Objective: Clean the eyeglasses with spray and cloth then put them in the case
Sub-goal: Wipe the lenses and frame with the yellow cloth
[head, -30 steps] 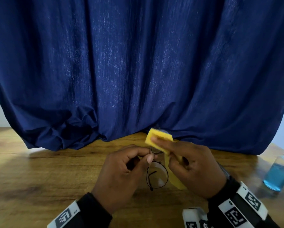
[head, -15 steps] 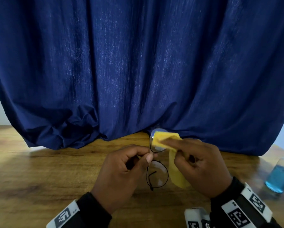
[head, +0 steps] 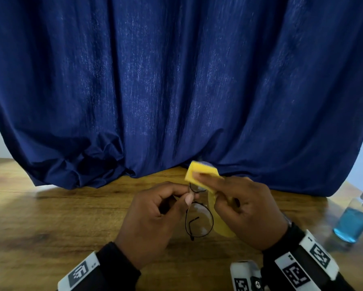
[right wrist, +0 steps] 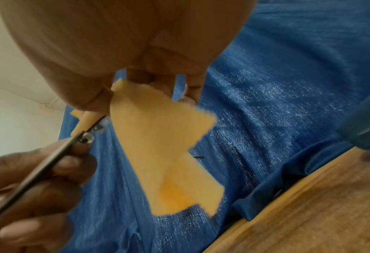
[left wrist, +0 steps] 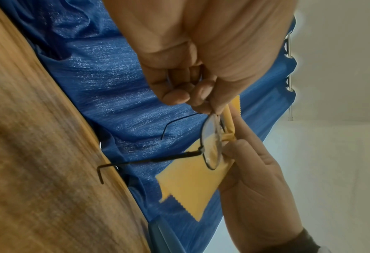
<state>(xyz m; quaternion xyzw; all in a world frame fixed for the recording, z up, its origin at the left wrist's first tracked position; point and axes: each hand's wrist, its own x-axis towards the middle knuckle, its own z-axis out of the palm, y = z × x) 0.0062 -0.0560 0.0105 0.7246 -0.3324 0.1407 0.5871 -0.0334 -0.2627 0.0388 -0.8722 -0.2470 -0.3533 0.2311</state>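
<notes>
Left hand pinches the glasses at the bridge, long axis running away from the body; right hand pinches the cloth round the far lens, above the table.

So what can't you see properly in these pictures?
- The far lens of the eyeglasses: head view, covered by the yellow cloth and the right hand.
- The spray bottle: head view, its top blurred at the right edge.
- The case: in no view.
- The frame where the left hand pinches it: head view, hidden by fingers.
- Whether the lenses are clean: too small to tell.
</notes>
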